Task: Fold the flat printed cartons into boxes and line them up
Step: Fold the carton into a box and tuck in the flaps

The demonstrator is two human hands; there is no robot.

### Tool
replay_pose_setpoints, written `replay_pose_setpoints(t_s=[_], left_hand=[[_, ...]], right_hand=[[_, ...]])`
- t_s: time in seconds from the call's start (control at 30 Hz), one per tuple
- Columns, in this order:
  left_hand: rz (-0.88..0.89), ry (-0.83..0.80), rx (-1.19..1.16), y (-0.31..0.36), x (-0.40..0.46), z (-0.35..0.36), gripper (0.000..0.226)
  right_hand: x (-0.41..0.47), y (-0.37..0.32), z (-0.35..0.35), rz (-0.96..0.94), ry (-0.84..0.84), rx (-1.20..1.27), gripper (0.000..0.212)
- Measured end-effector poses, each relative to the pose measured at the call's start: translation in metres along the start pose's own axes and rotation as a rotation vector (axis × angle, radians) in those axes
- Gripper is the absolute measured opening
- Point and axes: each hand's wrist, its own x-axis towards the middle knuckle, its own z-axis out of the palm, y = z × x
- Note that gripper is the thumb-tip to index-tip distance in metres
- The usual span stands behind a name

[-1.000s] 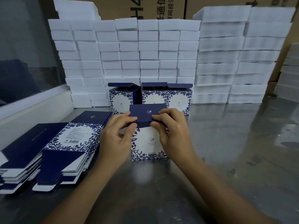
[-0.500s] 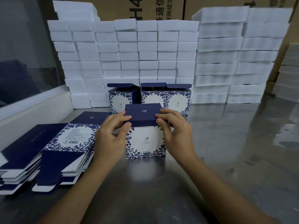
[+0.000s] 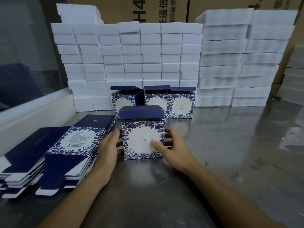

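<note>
A folded blue-and-white floral box (image 3: 141, 137) stands on the steel table (image 3: 230, 153) with its navy lid flap (image 3: 141, 112) raised. My left hand (image 3: 107, 150) lies flat against the box's left side with its fingers straight. My right hand (image 3: 174, 152) grips the box's right front corner, thumb on the front face and fingers on the right side. Both hands are motion-blurred. Three folded boxes (image 3: 156, 101) stand in a row just behind it, lids up. Flat printed cartons (image 3: 74, 145) lie stacked to the left, with a second stack (image 3: 24, 155) beside them.
A wall of white foam blocks (image 3: 131, 55) runs along the back of the table, with taller stacks (image 3: 243, 60) at the right. Brown shipping cartons (image 3: 131, 9) stand behind them. A white ledge under a window (image 3: 32, 111) borders the left side.
Both hands have let go of the lid flap and dropped to the box's sides. The lid has sprung up, and the box has shifted slightly left.
</note>
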Motion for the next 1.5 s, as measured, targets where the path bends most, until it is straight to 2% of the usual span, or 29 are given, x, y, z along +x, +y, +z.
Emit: replay_pose_setpoints(t_s=[0.1,0.33,0.4,0.5,0.57,0.7,0.87,1.0,1.07,1.17,1.23,1.5], left_hand=[[0.027,-0.041,0.042,-0.003,0.000,0.001,0.031],[0.049,-0.111,0.163,-0.005,-0.003,0.000,0.018],[0.062,-0.148,0.177,-0.003,-0.005,0.000,0.025],[0.110,-0.260,0.233,-0.001,-0.009,0.004,0.043],[0.149,-0.335,0.246,-0.001,-0.014,0.010,0.051],[0.208,-0.458,0.310,-0.006,-0.021,0.017,0.064],[0.270,-0.557,0.445,-0.016,-0.024,0.024,0.068],[0.313,-0.455,0.670,-0.023,-0.016,0.023,0.050],[0.301,-0.374,0.777,-0.025,-0.008,0.020,0.036],[0.295,-0.295,0.800,-0.024,0.003,0.018,0.018],[0.269,-0.248,0.778,-0.022,0.008,0.018,0.016],[0.221,-0.145,0.840,-0.024,0.038,0.030,0.022]], right_hand=[[-0.001,0.002,0.002,0.003,0.012,-0.058,0.046],[0.000,-0.001,0.002,0.054,0.092,-0.166,0.035],[-0.001,-0.001,0.001,0.067,0.112,-0.139,0.054],[-0.005,-0.007,0.008,0.053,0.173,-0.084,0.111],[-0.006,-0.015,0.014,0.013,0.259,-0.059,0.136],[-0.003,-0.021,0.014,0.010,0.414,-0.197,0.147],[-0.001,-0.009,0.003,0.123,0.390,-0.260,0.149],[0.004,0.006,-0.017,0.174,0.430,-0.257,0.150],[0.007,0.015,-0.037,0.245,0.516,-0.253,0.149],[0.010,0.029,-0.066,0.323,0.690,-0.318,0.148],[0.015,0.038,-0.083,0.368,0.764,-0.358,0.147],[0.052,0.069,-0.122,0.422,0.804,-0.403,0.147]])
